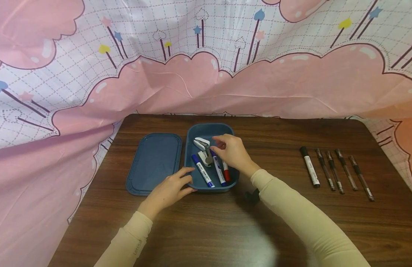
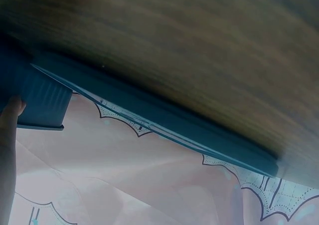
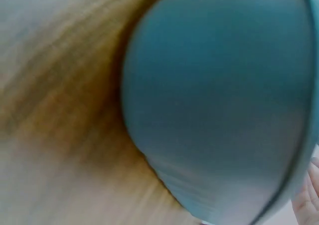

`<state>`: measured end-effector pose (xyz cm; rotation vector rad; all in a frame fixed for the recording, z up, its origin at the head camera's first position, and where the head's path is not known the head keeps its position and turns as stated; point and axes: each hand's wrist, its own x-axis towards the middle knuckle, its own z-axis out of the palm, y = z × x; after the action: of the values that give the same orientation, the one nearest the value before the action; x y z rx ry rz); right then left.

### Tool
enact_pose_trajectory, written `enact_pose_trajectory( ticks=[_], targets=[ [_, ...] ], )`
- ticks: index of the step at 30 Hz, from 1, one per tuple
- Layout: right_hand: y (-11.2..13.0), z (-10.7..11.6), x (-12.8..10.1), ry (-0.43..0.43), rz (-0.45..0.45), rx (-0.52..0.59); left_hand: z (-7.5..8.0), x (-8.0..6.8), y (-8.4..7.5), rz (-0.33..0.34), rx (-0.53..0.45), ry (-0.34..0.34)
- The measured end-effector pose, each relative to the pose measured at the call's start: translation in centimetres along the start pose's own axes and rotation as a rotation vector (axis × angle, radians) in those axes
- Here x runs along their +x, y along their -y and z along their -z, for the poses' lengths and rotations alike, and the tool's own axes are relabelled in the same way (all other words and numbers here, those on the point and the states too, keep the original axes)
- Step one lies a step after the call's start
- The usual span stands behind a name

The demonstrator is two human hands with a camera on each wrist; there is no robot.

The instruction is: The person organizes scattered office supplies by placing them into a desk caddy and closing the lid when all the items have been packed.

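Observation:
A blue-grey bin (image 1: 211, 128) sits at the middle of the table. My left hand (image 1: 170, 187) is at its front left edge, fingers spread and loosely bent; in the left wrist view a finger (image 2: 12, 110) touches the bin's side (image 2: 47, 98). Above the bin's right side hovers my right hand (image 1: 233, 150), a gap showing between thumb and index finger. Under it in the bin lie a white stapler-like item (image 1: 202, 142), a white piece with a grey round end (image 1: 205, 158), a blue-capped marker (image 1: 202, 170), another blue marker (image 1: 219, 172) and a red marker (image 1: 226, 174).
Left of the bin lies a flat blue-grey lid (image 1: 154, 159). On the right of the table are a black-capped marker (image 1: 310, 167) and several pens (image 1: 346, 170) in a row. A patterned pink and white cloth (image 1: 246, 89) hangs behind the table.

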<state>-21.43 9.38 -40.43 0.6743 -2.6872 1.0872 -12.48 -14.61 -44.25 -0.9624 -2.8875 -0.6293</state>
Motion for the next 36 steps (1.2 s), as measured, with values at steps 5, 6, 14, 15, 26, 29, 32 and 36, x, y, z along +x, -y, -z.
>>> enact_pose_trajectory(
  ticks=[5, 6, 14, 15, 26, 29, 32, 36],
  targets=[
    [0.2, 1.3, 0.4, -0.023, -0.027, 0.003, 0.0, 0.0, 0.0, 0.004, -0.003, 0.006],
    [0.2, 1.6, 0.4, -0.033, -0.025, 0.000, 0.0, 0.0, 0.0, 0.005, -0.005, 0.006],
    [-0.8, 3.9, 0.9, -0.127, 0.002, -0.023, 0.1, 0.0, 0.1, -0.007, 0.000, 0.000],
    [-0.9, 4.3, 0.9, -0.140, 0.000, -0.024, 0.1, -0.1, 0.1, -0.007, 0.000, 0.000],
    [-2.8, 9.5, 1.0, -0.252, -0.072, -0.084, 0.0, -0.1, 0.2, -0.030, 0.026, -0.024],
    [-3.6, 10.8, 0.7, -0.295, -0.097, -0.088, 0.0, -0.1, 0.2, -0.032, 0.031, -0.020],
    [-4.5, 12.1, 0.3, -0.333, -0.117, -0.102, -0.1, -0.1, 0.2, -0.027, 0.031, -0.014],
    [-5.8, 13.5, -0.8, -0.345, -0.168, -0.134, -0.2, -0.1, 0.2, -0.026, 0.029, -0.017]
  ],
)
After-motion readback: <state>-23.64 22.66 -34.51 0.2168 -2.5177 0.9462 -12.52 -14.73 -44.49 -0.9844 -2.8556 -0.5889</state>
